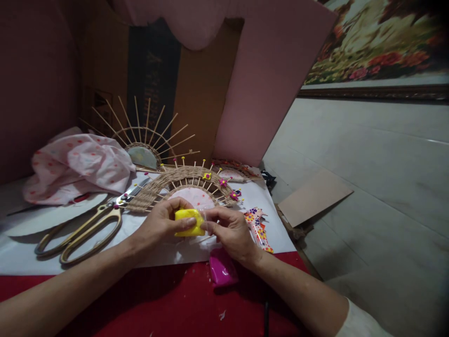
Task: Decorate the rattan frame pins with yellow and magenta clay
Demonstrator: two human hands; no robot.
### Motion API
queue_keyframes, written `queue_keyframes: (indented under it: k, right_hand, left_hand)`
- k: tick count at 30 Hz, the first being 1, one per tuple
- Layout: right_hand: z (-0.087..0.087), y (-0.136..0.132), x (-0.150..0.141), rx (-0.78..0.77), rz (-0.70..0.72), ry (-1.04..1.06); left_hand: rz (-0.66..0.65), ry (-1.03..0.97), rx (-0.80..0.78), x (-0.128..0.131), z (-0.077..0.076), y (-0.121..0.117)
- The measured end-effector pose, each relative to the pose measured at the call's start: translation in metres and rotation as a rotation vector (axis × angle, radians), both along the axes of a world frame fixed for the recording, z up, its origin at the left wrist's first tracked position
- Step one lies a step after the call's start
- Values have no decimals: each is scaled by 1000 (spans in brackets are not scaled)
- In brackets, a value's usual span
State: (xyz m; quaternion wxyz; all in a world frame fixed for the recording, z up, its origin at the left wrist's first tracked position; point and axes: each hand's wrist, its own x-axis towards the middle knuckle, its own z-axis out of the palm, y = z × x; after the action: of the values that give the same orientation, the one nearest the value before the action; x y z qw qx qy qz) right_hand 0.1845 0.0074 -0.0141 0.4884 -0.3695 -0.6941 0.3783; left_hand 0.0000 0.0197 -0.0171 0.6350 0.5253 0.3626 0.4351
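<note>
One pair of scissors (pixel 111 213) lies far left on white paper (pixel 21 262); next, woven fan (pixel 147 192) just beyond; left hand (pixel 166 219), fingers closed around yellow packet (pixel 189 214), above paper; magenta packet (pixel 222 269) lower, on red counter (pixel 168 299); right hand (pixel 231 229), fingers pinched on yellow packet's clear wrapper (pixel 202 214); floral piece (pixel 259 230) right of it.

Probably a home: at two o'clock a framed flower painting (pixel 382 51) hangs above wall tiles (pixel 372 140). Scissors (pixel 101 214) at eight o'clock and a spoked wicker frame (pixel 142 157) at ten o'clock suggest a craft corner.
</note>
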Motion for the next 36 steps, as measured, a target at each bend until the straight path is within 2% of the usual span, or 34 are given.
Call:
queue_keyframes:
  k: [10, 13, 15, 19, 27, 31, 36]
  right_hand:
    - [4, -5, -1, 90, -70, -49]
    - [3, -4, -1, 161, -64, -26]
    - [2, -2, 0, 196, -17, 1]
    - [1, 1, 2, 151, 120, 30]
    - [10, -2, 2, 171, 133, -132]
    - [8, -4, 2, 250, 64, -223]
    - [5, -3, 1, 235, -74, -158]
  left_hand:
    - [62, -74, -128, 5, 6, -7]
    - [57, -76, -161, 5, 7, -7]
    - [40, -89, -192, 5, 8, -6]
    - [-60, -129, -240, 3, 9, -5]
    - [-140, -154, -323, 5, 7, -9]
    - [-63, -132, -275, 5, 9, -7]
    - [92, -37, -135, 3, 8, -3]
